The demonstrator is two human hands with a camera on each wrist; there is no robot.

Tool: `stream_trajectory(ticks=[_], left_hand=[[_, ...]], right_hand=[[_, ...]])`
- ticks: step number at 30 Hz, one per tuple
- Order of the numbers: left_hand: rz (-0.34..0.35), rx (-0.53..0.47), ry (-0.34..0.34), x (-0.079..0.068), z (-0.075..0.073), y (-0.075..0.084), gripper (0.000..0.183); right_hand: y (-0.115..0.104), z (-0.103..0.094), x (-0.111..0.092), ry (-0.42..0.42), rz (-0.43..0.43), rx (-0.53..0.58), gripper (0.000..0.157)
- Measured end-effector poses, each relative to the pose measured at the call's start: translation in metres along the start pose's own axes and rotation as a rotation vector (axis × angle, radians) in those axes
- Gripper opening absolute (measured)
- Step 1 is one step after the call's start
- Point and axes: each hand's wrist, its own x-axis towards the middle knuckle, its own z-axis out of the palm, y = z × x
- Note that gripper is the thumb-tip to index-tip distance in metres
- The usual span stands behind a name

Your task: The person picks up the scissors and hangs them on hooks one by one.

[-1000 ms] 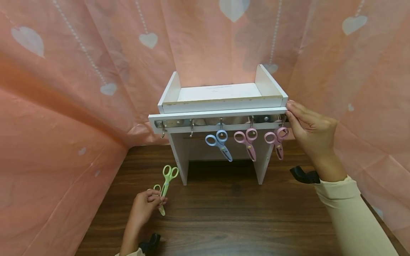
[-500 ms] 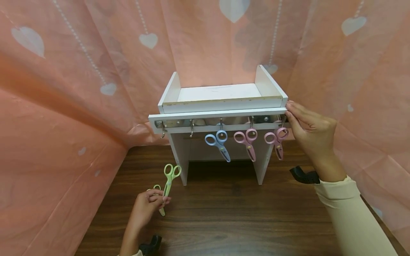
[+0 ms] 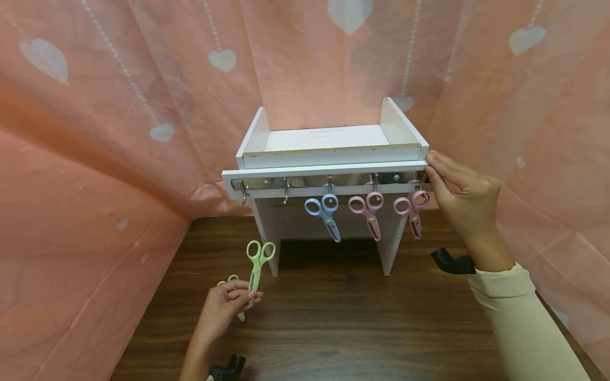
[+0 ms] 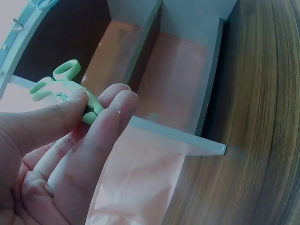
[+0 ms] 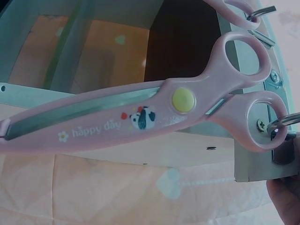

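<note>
Left hand (image 3: 223, 307) pinches green scissors (image 3: 257, 262), partly hiding a second pair (image 3: 241, 317), while the right hand (image 3: 467, 194) grips the hook rack (image 3: 307, 181).

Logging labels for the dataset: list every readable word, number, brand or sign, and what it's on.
"happy day": right pink scissors.
Blue scissors, left pink scissors: blade marks too small to read.
Held green scissors: nothing readable.
Other green scissors: partly hidden, nothing readable.
No readable numbers or brands.
</note>
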Motion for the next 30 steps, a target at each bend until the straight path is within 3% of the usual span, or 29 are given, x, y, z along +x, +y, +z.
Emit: stream_trajectory(ticks=[6,16,24,30], left_hand=[[-0.004,-0.060,0.003,-0.001,0.006,0.005,0.028],[0.041,-0.120,-0.061,-0.003,0.014,0.012,0.033],[0.099,-0.139,0.000,0.001,0.021,0.007,0.031],[0.100,-0.136,0.045,0.003,0.025,0.012,0.029]], right_hand=[[0.000,0.000,-0.001,-0.007,0.000,0.006,0.031],[0.000,0.000,-0.001,-0.005,-0.001,-0.007,0.031],[-0.001,0.000,-0.001,-0.013,-0.010,0.018,0.033],[0.001,-0.001,-0.001,-0.019,-0.009,0.021,0.033]])
